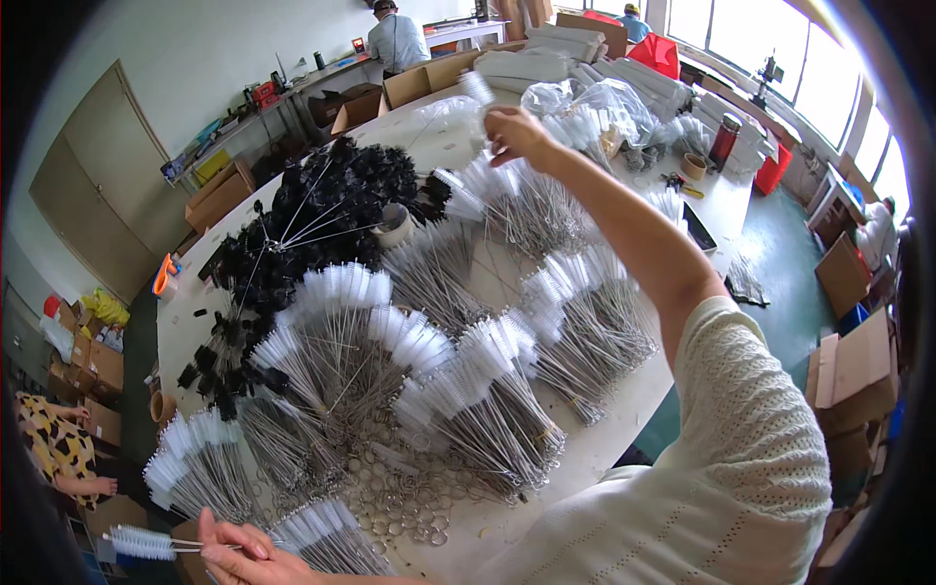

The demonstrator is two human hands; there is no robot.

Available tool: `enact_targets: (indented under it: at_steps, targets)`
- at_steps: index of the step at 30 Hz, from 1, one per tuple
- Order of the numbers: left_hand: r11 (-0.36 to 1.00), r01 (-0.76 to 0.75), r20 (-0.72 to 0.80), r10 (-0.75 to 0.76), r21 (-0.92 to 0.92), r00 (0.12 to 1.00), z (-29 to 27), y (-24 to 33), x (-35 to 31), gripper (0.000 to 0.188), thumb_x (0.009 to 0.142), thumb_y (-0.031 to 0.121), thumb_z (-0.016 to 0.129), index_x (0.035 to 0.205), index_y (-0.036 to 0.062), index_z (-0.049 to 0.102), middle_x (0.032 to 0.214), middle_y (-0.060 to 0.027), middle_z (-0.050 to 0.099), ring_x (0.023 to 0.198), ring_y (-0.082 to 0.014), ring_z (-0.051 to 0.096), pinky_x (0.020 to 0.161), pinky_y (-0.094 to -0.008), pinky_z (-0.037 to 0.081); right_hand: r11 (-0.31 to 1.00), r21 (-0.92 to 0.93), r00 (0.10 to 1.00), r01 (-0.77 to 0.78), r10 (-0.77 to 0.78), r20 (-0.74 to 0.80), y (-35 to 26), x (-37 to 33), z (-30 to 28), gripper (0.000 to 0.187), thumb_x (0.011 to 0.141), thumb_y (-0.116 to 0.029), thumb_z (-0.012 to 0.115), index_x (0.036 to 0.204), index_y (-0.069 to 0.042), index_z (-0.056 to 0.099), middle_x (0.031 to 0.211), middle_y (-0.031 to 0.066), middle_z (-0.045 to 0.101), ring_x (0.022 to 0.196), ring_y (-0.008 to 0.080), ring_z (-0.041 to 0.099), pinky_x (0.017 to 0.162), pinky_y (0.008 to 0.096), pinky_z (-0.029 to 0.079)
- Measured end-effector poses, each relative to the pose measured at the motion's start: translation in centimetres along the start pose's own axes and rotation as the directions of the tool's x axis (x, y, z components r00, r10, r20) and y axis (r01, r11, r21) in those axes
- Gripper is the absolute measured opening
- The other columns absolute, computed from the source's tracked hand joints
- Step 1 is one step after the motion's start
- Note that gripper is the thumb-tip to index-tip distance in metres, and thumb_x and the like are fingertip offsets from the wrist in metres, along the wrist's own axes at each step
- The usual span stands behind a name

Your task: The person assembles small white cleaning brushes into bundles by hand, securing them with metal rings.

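Beside the body, the left grip [239, 556] is closing around the wires of white brushes [144, 542], whose bristles are pointing left of it; pinching only wire, clear of bristles, is likely working best. Beyond it, rings [400, 509] and brush bundles [478, 366] are covering the desk [624, 405]. Farthest, the right grip [517, 135] is curling, apparently pinching a blurred brush [476, 88] just above it.

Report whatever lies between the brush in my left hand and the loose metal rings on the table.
In the head view, a bundle of white-bristled brushes lies between the left hand, holding the brush, and the loose metal rings. How high the hand is above that bundle cannot be told.
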State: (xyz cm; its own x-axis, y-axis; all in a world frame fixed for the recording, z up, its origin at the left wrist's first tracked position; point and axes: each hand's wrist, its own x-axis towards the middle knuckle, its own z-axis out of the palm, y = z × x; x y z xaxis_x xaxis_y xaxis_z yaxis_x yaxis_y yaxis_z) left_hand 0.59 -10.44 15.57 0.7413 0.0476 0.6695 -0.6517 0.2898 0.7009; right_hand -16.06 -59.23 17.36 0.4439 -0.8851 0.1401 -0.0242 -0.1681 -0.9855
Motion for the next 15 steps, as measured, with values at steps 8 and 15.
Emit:
enact_targets:
  at_steps: [8,15]
  targets:
    - [0.998,-0.062,-0.029,0.062,0.014,0.998,0.5,-0.6,0.0,0.047,0.095,0.033,0.044,0.092,-0.0112,0.057,0.051,-0.0025,0.034,0.043,-0.007,0.023,0.038,-0.0208,0.021,0.921,-0.251,0.923,-0.298,0.211,-0.322,6.8,1.2,-11.0,0.018,0.082,-0.024,0.052,0.085,-0.012,0.065,0.061,-0.0037,0.037,0.044,0.0069,0.03,0.039,0.0237,0.022]
    - [1.0,0.028,-0.006,-0.028,-0.001,1.0,1.4,-0.9,-0.6,0.047,0.096,0.033,0.042,0.091,-0.0113,0.057,0.053,-0.0032,0.037,0.043,-0.0067,0.023,0.038,-0.0202,0.022,0.961,-0.254,0.987,0.107,-0.133,-0.089,1.3,-1.6,-7.6,0.02,0.079,-0.031,0.058,0.081,-0.014,0.067,0.067,-0.0064,0.046,0.051,0.0043,0.033,0.044,0.0202,0.027]
